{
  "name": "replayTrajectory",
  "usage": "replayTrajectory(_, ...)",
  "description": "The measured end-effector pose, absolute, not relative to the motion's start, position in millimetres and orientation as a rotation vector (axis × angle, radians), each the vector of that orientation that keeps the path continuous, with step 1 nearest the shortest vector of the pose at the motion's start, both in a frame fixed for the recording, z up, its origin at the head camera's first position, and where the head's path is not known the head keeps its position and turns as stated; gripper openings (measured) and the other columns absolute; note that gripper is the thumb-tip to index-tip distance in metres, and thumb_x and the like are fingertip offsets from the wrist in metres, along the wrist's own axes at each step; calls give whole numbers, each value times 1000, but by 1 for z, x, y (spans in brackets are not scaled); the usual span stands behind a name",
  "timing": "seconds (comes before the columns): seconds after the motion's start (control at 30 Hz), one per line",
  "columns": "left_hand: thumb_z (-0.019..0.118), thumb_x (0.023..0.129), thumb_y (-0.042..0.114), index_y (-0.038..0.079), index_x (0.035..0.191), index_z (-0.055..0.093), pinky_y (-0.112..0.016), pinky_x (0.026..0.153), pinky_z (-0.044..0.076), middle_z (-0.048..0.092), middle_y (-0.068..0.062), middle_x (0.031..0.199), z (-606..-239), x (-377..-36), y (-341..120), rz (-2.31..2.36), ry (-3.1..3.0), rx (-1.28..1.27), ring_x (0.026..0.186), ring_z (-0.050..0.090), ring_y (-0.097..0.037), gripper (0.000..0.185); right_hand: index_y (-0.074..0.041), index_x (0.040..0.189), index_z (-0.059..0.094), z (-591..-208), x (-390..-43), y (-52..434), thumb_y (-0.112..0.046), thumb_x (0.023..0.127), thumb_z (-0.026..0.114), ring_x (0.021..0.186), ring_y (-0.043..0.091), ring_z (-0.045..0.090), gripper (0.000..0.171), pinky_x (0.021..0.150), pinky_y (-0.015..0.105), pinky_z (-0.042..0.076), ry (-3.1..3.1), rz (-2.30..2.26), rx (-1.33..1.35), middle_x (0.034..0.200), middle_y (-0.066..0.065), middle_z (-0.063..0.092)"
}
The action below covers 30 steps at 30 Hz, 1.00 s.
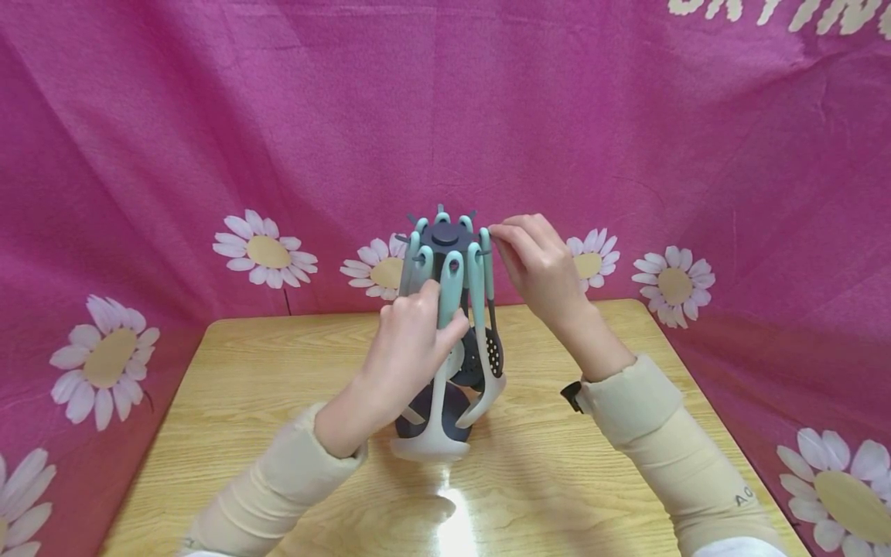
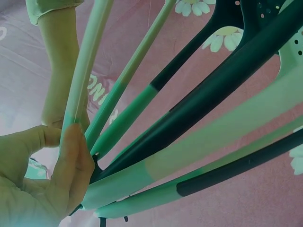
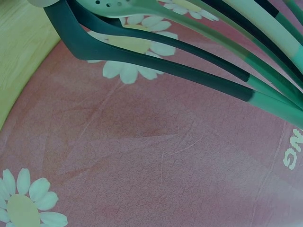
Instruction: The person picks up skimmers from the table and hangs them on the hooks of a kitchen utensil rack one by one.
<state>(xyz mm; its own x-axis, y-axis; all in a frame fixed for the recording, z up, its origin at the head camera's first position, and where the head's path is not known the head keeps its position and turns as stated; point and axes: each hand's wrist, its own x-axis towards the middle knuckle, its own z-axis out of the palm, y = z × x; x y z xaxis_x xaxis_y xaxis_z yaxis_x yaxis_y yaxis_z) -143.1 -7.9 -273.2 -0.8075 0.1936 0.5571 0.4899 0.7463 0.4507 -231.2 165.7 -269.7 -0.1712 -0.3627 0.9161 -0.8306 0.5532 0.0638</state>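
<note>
A rotating-style utensil rack [image 1: 445,234] with a dark round top and hooks stands on the table. Cooking utensils with mint handles hang around it. My left hand [image 1: 411,333] grips the mint handle of the front utensil, a cream one with a broad head [image 1: 430,447]; whether its hole is on a hook cannot be told. In the left wrist view, thumb and fingers pinch that handle [image 2: 92,52]. My right hand [image 1: 539,259] pinches at the rack's right edge, fingertips beside a handle top; the hook there is hidden. The right hand is out of the right wrist view.
Dark slotted heads [image 1: 493,352] and another cream utensil [image 1: 487,394] hang on the rack's right side. Below is a light wooden table [image 1: 292,371]. A pink cloth with daisies [image 1: 445,100] hangs behind and at both sides.
</note>
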Motion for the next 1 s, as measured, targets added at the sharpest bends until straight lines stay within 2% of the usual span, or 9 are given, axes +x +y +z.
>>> replayTrajectory(0.37, 59, 83, 14, 2, 75, 50, -28, 46, 41, 46, -3, 53, -283, -146, -5, -787, -2464, -482, 47, 52, -19, 17, 6, 90, 63, -270, -231, 165, -3, 88, 56, 72, 27, 54, 11, 65, 34, 47, -1765, 571, 989, 80, 16, 60)
replayTrajectory(0.7, 58, 83, 13, 0, 78, 51, -30, 48, 43, 48, -4, 54, -286, -147, -4, -775, -2436, -471, 48, 54, -20, 15, 6, 90, 63, -270, -231, 165, 4, 83, 61, 72, 27, 54, 8, 64, 34, 47, -1766, 573, 991, 79, 16, 60)
replayTrajectory(1.0, 62, 82, 12, 0, 79, 52, -25, 45, 43, 47, -4, 54, -287, -147, -4, -791, -2418, -473, 48, 53, -18, 16, 7, 91, 63, -269, -232, 166, 8, 79, 63, 72, 27, 54, 12, 63, 33, 48, -1767, 536, 993, 80, 15, 60)
